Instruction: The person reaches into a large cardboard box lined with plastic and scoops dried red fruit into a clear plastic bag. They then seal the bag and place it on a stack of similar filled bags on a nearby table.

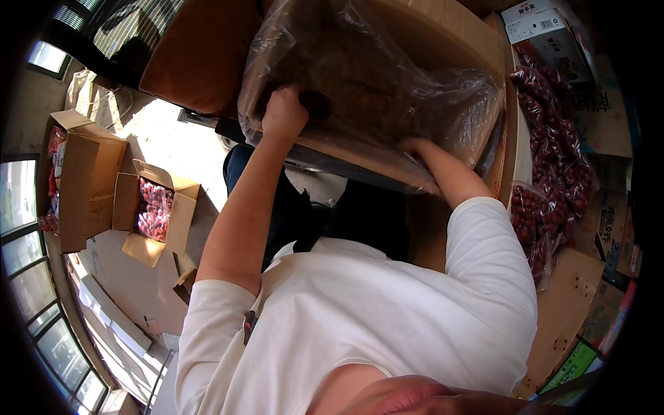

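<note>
In front of me stands an open cardboard box point(477, 28) lined with a loose clear plastic bag point(460, 93). My left hand point(285, 114) reaches into its left side, with the fingers curled closed. Against those fingers is a dark red, rounded thing point(317, 105), too shadowed to name. My right hand point(417, 144) reaches over the near rim into the plastic on the right. Its fingertips are hidden there, so their grip does not show. The bottom of the box looks brown and dim through the liner.
Clear bags of dark red, round fruit point(553, 152) lie along the right, beside a white carton point(546, 38). On the left, an open carton point(183, 221) holds more bagged red fruit, and a taller open box point(86, 183) stands beyond it. A brown cushion-like surface point(197, 55) borders the box.
</note>
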Action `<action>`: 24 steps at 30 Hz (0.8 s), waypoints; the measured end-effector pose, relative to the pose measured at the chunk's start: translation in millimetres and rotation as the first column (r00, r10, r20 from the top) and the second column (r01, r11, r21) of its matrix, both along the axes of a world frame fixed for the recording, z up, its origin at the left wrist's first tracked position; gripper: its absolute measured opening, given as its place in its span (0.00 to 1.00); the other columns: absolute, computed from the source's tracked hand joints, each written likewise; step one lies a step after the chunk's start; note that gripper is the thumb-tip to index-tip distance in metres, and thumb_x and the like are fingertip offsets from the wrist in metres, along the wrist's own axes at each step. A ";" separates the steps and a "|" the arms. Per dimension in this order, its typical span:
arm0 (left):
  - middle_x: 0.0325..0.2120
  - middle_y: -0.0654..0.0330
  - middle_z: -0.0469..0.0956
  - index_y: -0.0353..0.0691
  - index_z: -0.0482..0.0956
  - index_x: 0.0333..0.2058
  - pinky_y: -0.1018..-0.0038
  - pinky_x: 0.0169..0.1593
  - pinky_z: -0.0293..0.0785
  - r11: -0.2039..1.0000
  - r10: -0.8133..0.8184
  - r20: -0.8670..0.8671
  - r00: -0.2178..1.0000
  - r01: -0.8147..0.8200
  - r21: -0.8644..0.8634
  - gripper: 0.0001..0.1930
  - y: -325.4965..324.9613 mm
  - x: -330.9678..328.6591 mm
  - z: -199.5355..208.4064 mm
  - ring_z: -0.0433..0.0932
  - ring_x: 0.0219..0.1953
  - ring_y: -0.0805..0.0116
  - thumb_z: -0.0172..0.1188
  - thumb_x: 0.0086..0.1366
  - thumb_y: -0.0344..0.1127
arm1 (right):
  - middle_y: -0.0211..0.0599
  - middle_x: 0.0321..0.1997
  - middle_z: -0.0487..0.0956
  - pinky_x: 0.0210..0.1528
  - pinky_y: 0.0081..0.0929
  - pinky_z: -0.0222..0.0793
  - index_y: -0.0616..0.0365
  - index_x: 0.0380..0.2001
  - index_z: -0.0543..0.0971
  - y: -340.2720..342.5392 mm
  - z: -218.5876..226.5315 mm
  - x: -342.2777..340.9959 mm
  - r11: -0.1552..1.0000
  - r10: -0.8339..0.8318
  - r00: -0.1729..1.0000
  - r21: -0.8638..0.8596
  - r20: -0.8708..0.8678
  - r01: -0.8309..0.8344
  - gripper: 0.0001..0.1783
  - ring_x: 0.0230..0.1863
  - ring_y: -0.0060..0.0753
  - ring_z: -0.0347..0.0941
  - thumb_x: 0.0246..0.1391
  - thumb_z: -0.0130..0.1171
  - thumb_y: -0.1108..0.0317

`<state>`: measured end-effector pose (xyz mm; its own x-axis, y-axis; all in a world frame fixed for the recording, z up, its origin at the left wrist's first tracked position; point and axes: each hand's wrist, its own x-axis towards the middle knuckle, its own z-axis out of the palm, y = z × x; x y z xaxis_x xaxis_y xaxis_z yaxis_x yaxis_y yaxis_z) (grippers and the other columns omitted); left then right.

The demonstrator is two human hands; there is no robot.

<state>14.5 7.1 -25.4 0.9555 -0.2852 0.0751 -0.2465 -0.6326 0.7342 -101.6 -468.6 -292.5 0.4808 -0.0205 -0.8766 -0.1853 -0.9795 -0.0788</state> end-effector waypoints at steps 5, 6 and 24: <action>0.40 0.45 0.77 0.36 0.81 0.38 0.60 0.48 0.73 1.000 0.014 0.005 1.000 -0.014 -0.010 0.14 2.3 -0.3 -6.1 0.75 0.45 0.47 0.57 0.50 0.26 | 0.46 0.39 0.80 0.41 0.40 0.69 0.60 0.43 0.79 14.2 23.2 11.2 0.996 0.078 0.997 -0.035 -0.005 -0.079 0.19 0.38 0.40 0.75 0.52 0.53 0.59; 0.40 0.45 0.77 0.36 0.81 0.38 0.60 0.48 0.73 1.000 0.014 0.007 1.000 -0.014 0.005 0.14 2.9 -0.6 -5.0 0.75 0.45 0.47 0.57 0.50 0.26 | 0.45 0.39 0.80 0.40 0.40 0.69 0.60 0.43 0.79 22.1 38.1 14.1 0.998 0.037 0.999 -0.057 0.021 -0.035 0.19 0.37 0.40 0.75 0.52 0.53 0.60; 0.38 0.46 0.78 0.37 0.81 0.37 0.60 0.46 0.74 1.000 0.005 0.016 1.000 -0.005 0.017 0.14 0.9 0.1 -2.4 0.76 0.43 0.47 0.57 0.49 0.26 | 0.33 0.32 0.76 0.31 0.28 0.68 0.53 0.40 0.74 112.0 207.3 69.9 0.028 -0.983 0.146 0.699 -0.109 0.714 0.09 0.32 0.27 0.71 0.57 0.58 0.65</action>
<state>14.6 8.0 -27.8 0.9556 -0.2818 0.0857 -0.2550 -0.6459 0.7196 -31.6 -356.6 -85.1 0.6556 -0.3159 -0.6859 -0.6726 0.1687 -0.7205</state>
